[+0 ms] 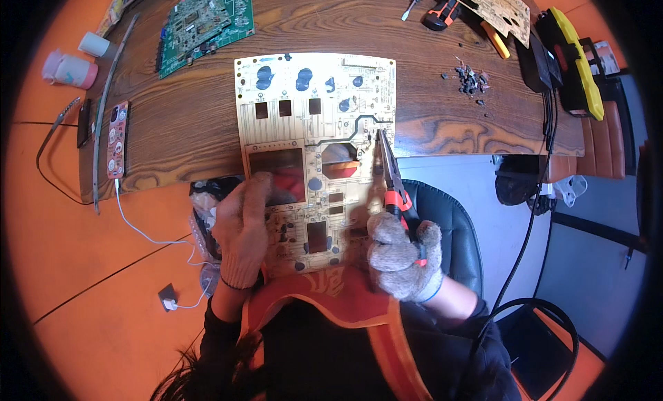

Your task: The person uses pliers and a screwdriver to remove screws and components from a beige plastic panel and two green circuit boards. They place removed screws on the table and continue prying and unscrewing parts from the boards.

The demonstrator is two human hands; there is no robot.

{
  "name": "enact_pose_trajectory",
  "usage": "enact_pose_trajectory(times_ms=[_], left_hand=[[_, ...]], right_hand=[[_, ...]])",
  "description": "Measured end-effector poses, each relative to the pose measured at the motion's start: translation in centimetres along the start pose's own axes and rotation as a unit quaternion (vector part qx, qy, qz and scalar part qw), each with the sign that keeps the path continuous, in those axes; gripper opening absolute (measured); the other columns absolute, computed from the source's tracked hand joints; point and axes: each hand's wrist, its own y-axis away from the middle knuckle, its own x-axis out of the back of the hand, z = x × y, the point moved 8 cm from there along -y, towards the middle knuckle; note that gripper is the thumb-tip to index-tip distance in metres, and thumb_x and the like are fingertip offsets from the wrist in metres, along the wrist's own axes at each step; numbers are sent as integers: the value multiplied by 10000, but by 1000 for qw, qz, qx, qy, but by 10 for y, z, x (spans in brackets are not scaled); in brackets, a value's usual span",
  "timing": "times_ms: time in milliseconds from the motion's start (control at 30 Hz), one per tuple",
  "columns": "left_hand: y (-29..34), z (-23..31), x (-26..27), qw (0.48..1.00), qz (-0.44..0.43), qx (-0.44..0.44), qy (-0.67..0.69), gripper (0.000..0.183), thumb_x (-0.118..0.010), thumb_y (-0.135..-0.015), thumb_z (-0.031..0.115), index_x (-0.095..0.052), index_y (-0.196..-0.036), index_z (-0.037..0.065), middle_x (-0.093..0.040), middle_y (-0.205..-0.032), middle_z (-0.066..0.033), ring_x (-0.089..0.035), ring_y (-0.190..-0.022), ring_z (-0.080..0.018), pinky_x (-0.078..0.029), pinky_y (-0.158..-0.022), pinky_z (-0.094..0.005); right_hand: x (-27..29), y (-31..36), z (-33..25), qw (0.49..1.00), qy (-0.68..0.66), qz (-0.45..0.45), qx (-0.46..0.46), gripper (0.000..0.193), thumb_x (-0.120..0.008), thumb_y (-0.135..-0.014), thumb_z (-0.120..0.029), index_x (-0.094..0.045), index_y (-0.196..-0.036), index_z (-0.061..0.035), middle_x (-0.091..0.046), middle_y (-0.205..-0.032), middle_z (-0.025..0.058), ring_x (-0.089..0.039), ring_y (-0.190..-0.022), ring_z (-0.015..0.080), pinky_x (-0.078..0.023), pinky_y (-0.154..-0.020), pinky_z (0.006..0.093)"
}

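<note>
A large tan circuit board [280, 130] with several cut-out windows and dark blobs is held in front of me. Its far part reaches over the table, and its near end is against my red apron [290, 301]. My gloved left hand [242, 228] grips the board's left side, fingers at the big rectangular window. In my gloved right hand [406, 259] are long-nose pliers [392, 173] with red and black handles. The jaw tips are at the board's right edge; whether they pinch a component is too small to tell.
The wooden table [428, 97] carries a green circuit board [235, 17], a phone [119, 138] on a white cable, and a pile of small removed parts [471, 81]. Another tan board [494, 11], a screwdriver [414, 2] and a yellow-black case [577, 62] lie at the far right.
</note>
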Motion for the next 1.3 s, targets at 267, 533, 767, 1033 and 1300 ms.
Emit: enact_pose_trajectory(times_ms=[267,533,767,1033,1300], left_hand=[[-11,-8,-6,999,-11,-31,-7,423,-470,-1023,262,-661,-806,-45,-678,-737,-80,-599,-670,-111,-475,-667,-253],[-27,-12,-2,999,-32,30,0,430,-499,-1002,298,-650,-777,-36,-670,-732,-90,-598,-688,-127,-469,-687,-265],[-26,-9,4,999,8,26,-32,408,-499,-1002,301,-642,-833,-41,-669,-743,-97,-602,-685,-131,-471,-674,-260],[-20,0,-3,998,-39,48,5,418,-493,-1004,300,-644,-823,-45,-669,-739,-105,-603,-664,-137,-474,-646,-256],[-20,2,-6,997,-47,60,5,427,-506,-997,303,-643,-779,-37,-666,-734,-97,-602,-651,-137,-475,-634,-255]], right_hand=[[-12,3,-9,989,128,68,7,457,-627,-848,-202,-464,-1234,-18,-465,-730,30,-485,-547,138,-416,-458,250],[-43,61,-69,708,628,274,172,541,-599,-803,-14,-478,-1329,24,-655,-991,172,-670,-793,231,-548,-675,288],[-96,75,-98,-3,852,451,267,566,-683,-773,-121,-519,-1314,-108,-590,-998,107,-618,-876,270,-515,-693,404],[-87,49,-98,-189,843,448,230,618,-674,-704,-49,-525,-1300,-106,-594,-989,147,-610,-886,346,-499,-730,435],[-86,42,-100,-200,851,445,195,607,-690,-728,-97,-518,-1309,-130,-596,-996,140,-609,-895,339,-501,-730,428]])
